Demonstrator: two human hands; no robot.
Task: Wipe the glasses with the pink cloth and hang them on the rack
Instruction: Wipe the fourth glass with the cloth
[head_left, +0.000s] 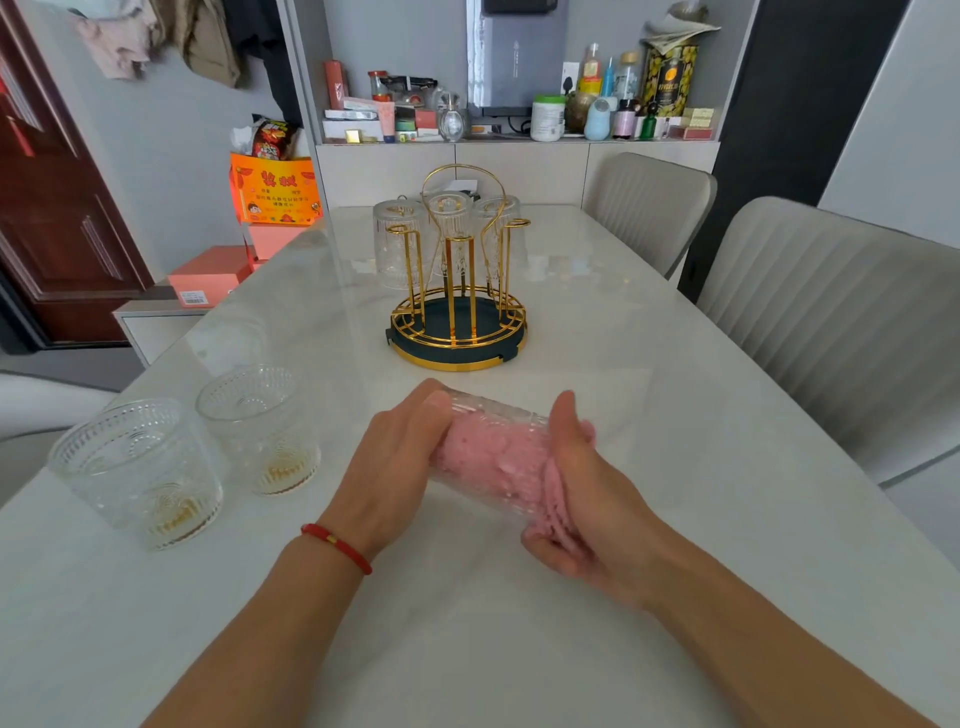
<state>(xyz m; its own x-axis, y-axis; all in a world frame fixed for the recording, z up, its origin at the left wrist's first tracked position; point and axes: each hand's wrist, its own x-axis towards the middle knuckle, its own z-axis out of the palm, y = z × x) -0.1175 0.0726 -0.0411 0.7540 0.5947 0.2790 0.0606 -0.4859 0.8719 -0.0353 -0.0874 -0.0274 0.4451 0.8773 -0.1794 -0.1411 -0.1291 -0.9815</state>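
A clear patterned glass (491, 447) lies on its side in the air above the table, its mouth to the right. My left hand (397, 462) grips its base end. The pink cloth (498, 457) is stuffed inside the glass and spills out at the mouth, where my right hand (576, 493) holds it with curled fingers. Two more upright glasses (140, 467) (260, 426) stand at the left. The gold rack (457, 291) stands mid-table with three glasses hung upside down on its far pegs (400, 244).
The pale marble table (623, 364) stretches ahead. Two grey chairs (831, 322) stand along its right side. A cluttered shelf (519, 119) lies behind, with orange boxes (275, 192) at the back left.
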